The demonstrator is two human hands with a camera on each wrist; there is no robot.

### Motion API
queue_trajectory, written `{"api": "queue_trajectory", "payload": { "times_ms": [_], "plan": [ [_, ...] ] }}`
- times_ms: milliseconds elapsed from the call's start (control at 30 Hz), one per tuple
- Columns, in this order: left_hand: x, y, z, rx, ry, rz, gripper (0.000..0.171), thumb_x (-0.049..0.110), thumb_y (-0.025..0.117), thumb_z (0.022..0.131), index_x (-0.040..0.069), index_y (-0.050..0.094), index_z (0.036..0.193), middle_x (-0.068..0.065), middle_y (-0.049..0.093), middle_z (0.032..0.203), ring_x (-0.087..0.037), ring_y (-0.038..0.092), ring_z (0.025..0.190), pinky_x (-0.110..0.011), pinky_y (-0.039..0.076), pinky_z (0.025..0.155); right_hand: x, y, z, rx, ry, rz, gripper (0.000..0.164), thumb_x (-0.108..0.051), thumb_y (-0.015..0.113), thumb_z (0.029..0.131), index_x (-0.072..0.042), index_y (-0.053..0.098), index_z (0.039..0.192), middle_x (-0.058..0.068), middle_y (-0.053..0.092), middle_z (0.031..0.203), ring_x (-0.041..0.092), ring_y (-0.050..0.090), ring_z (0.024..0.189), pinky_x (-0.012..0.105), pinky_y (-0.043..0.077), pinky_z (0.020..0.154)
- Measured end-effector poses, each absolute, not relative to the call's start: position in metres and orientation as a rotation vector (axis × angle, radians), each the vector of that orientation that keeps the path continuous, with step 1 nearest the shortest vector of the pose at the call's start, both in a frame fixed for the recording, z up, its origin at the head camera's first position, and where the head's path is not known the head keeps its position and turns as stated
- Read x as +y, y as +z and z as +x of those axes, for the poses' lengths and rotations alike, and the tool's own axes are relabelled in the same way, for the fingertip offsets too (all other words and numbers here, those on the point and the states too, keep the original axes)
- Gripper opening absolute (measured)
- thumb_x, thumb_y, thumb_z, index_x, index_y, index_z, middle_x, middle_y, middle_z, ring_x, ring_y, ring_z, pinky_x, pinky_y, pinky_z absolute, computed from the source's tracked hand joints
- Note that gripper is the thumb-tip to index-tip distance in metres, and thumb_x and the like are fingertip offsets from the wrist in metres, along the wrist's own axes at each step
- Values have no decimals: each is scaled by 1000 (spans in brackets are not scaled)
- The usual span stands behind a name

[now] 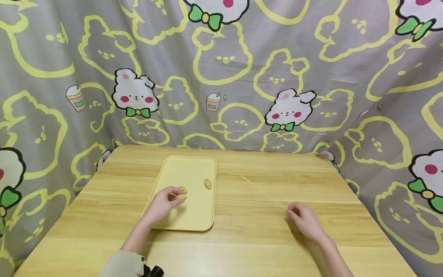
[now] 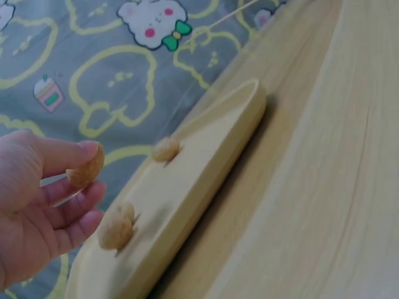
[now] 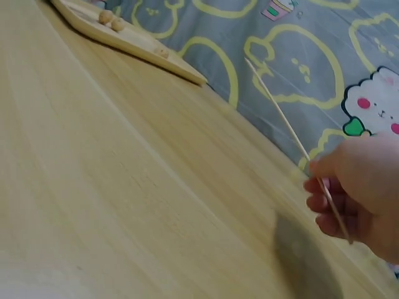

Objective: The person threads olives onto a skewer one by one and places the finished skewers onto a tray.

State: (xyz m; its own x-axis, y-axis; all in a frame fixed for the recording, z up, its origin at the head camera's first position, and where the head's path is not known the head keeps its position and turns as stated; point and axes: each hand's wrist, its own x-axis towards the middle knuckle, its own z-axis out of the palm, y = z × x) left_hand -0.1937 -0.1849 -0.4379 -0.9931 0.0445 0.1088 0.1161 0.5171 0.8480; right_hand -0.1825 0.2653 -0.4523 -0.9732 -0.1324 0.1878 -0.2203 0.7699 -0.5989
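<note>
In the head view my left hand is over the yellow tray. Its thumb and fingertips pinch a small, tan, oval food-like piece, clear of the tray in the left wrist view. Below the fingertips, another lumpy tan piece sits on the tray. A further speckled piece lies by the tray's right side. To the right of the tray, my right hand pinches a thin wooden skewer near its lower end. The skewer's bare tip points up and to the left.
A wood-grain table carries the tray on its left half. A grey curtain with yellow outlines and white bunnies hangs along the table's back and sides. A black device is on my left wrist, by the sleeve.
</note>
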Motion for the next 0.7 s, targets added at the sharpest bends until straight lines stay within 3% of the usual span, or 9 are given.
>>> {"api": "queue_trajectory", "payload": {
  "times_ms": [300,700],
  "plan": [
    [-167,-427,-195,-2583,-1666,-242,23,6,74,77,1,61,95,-6,61,89,-15,54,79,-23,48,69,241,-441,-169,-2652,1207,567,2,-5,63,87,-4,60,86,-3,55,72,3,45,62,21,42,51],
    [-149,-412,-188,-2461,-1922,-415,26,-1,70,78,-7,57,101,-10,60,92,-15,55,81,-23,49,70,208,-418,-157,-2558,1338,747,7,3,63,84,-3,63,88,5,60,79,4,49,65,21,46,53]
  ]
}}
